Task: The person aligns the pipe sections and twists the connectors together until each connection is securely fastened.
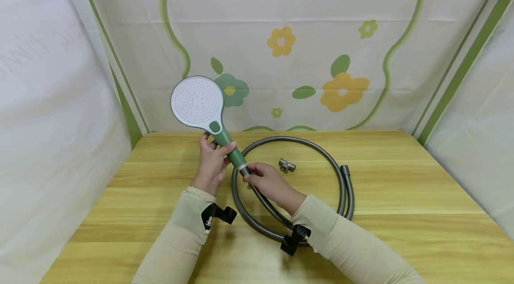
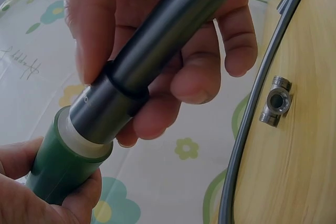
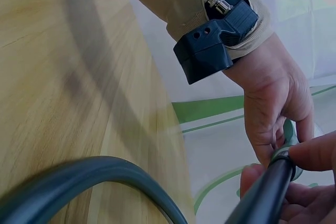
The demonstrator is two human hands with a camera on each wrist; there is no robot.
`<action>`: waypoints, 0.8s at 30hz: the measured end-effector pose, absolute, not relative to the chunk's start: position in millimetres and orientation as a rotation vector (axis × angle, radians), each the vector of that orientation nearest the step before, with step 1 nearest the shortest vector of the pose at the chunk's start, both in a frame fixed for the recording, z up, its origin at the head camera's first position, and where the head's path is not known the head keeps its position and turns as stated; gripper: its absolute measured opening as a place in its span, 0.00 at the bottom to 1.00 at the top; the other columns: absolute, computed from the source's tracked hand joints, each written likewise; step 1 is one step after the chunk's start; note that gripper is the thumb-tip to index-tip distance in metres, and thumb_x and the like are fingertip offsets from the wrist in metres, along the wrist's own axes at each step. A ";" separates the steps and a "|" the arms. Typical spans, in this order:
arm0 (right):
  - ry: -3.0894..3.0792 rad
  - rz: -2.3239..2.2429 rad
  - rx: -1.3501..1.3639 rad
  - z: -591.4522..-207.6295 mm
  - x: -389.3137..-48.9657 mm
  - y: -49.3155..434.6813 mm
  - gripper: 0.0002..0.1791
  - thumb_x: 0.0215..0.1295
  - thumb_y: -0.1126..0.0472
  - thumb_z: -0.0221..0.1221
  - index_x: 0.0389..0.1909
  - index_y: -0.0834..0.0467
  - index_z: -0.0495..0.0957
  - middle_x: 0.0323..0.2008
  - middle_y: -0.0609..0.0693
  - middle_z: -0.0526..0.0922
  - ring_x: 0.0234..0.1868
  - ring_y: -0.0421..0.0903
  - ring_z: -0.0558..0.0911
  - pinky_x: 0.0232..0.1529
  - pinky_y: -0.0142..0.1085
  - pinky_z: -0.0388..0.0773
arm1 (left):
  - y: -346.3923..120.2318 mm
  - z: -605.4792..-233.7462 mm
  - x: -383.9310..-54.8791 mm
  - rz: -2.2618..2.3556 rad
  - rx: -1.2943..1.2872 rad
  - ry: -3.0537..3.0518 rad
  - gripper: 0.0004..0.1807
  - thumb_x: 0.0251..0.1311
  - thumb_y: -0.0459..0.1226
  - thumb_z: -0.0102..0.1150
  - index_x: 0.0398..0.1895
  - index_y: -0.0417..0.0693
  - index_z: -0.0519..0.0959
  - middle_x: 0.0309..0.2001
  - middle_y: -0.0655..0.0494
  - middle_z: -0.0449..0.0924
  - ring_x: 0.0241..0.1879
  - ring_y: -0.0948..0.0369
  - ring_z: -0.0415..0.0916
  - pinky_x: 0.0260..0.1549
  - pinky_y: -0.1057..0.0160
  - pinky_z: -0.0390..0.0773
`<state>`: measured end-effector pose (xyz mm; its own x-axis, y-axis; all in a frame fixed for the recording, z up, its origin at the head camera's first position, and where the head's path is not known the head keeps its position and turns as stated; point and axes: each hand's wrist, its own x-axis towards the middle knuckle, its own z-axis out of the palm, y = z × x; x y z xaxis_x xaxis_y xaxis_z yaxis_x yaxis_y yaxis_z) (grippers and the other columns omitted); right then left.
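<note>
My left hand (image 1: pixel 210 162) grips the green handle of a shower head (image 1: pixel 196 101), whose round white spray face is tilted up toward me above the table. At the handle's lower end, my right hand (image 1: pixel 273 182) pinches the dark end nut (image 2: pixel 107 106) of a grey shower hose (image 1: pixel 287 139) between thumb and fingers. In the left wrist view the nut sits over the white threaded collar (image 2: pixel 79 142), with a band of white showing between nut and green handle. The hose runs down from the nut and loops on the table.
Inside the hose loop lies a small metal tee fitting (image 1: pixel 287 166). The hose's other end (image 1: pixel 345 170) rests at the right of the loop. A wooden table (image 1: pixel 401 248) carries everything, with a flower-printed cloth (image 1: pixel 257 65) behind it and white cloth at both sides.
</note>
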<state>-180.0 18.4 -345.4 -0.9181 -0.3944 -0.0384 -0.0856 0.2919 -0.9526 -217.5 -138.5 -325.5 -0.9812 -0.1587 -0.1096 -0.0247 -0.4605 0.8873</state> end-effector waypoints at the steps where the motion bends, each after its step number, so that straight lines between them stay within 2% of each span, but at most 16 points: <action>1: 2.296 -1.667 -0.437 -345.3 -180.3 18.4 0.18 0.69 0.63 0.53 0.56 0.68 0.74 0.43 0.59 0.82 0.39 0.52 0.81 0.41 0.39 0.79 | -138.4 -325.1 -217.5 -2.605 0.272 -1.587 0.48 0.60 0.21 0.56 0.73 0.61 0.40 0.63 0.47 0.59 0.55 0.50 0.67 0.54 0.54 0.72; 6: 2.333 -1.634 -0.414 -345.6 -181.4 19.2 0.20 0.68 0.60 0.56 0.58 0.65 0.73 0.42 0.56 0.82 0.41 0.52 0.81 0.40 0.39 0.79 | -138.0 -323.7 -216.8 -2.601 0.272 -1.590 0.48 0.60 0.22 0.56 0.73 0.60 0.41 0.64 0.46 0.59 0.55 0.51 0.67 0.55 0.53 0.72; 12: 2.382 -1.601 -0.422 -345.1 -180.9 23.3 0.24 0.63 0.56 0.62 0.58 0.61 0.73 0.43 0.53 0.79 0.41 0.47 0.78 0.38 0.39 0.78 | -138.3 -324.7 -217.4 -2.606 0.273 -1.586 0.48 0.60 0.21 0.56 0.73 0.60 0.41 0.64 0.46 0.58 0.54 0.51 0.67 0.55 0.52 0.71; 16: 2.394 -1.609 -0.453 -344.6 -179.3 25.5 0.26 0.59 0.57 0.65 0.58 0.62 0.73 0.42 0.53 0.78 0.39 0.47 0.77 0.36 0.37 0.78 | -138.1 -325.1 -217.3 -2.605 0.276 -1.585 0.48 0.60 0.21 0.55 0.73 0.60 0.41 0.64 0.46 0.59 0.55 0.51 0.67 0.54 0.53 0.72; 24: 2.476 -1.596 -0.470 -347.4 -178.1 24.4 0.25 0.57 0.58 0.68 0.53 0.62 0.74 0.39 0.52 0.78 0.37 0.46 0.77 0.34 0.36 0.78 | -137.3 -326.2 -218.1 -2.582 0.267 -1.596 0.48 0.60 0.22 0.56 0.73 0.59 0.41 0.64 0.46 0.59 0.54 0.51 0.67 0.52 0.53 0.72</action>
